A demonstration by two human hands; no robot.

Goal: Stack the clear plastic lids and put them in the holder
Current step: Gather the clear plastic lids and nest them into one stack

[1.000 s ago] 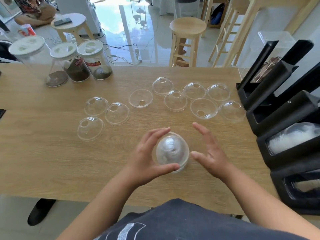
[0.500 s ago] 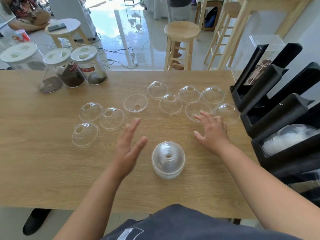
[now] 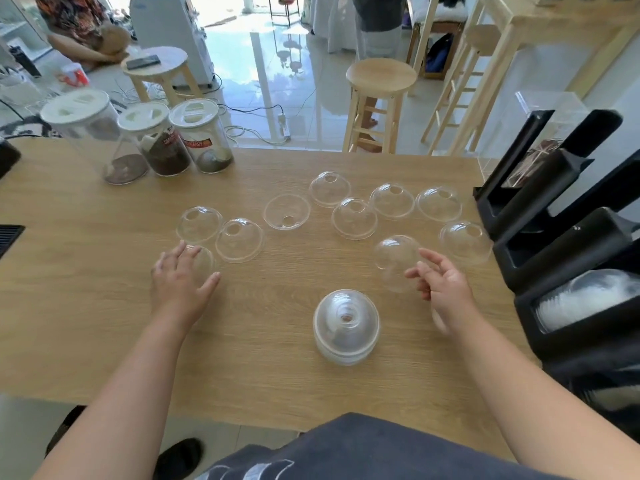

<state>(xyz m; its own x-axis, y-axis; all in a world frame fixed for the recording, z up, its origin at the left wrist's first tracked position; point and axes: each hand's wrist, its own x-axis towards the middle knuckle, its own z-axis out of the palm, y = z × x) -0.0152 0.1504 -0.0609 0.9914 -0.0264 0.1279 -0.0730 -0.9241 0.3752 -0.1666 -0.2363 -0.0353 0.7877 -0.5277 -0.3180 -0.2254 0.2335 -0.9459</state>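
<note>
- I see the stack of clear domed plastic lids (image 3: 345,325) standing dome-up on the light wooden desk (image 3: 86,306), near its front edge and between my two arms, with neither hand touching it.
- My right hand (image 3: 445,289) has its grip pinched on a single clear dome lid (image 3: 396,259), fingertips and thumb at its right side; the lid is tilted, and I cannot tell if it is clear of the desk.
- My left hand (image 3: 181,280) lies palm-down with fingers spread over another clear dome lid (image 3: 202,263), covering most of it; I cannot tell whether the grip has closed around it.
- Just beyond that hand two more loose lids (image 3: 199,223) (image 3: 239,239) sit dome-up, touching or nearly so.
- One lid (image 3: 286,211) lies upside down like a bowl near the desk's middle.
- Five more loose dome lids (image 3: 329,188) (image 3: 354,218) (image 3: 392,200) (image 3: 439,203) (image 3: 465,241) stand dome-up toward the far right.
- The black plastic lid holder (image 3: 568,244) stands at the desk's right edge, with a white-looking row of nested lids (image 3: 585,294) lying in one of its channels.
- Three clear jars with white tops (image 3: 149,140) stand at the far left corner, each holding some brown or dark powder.
</note>
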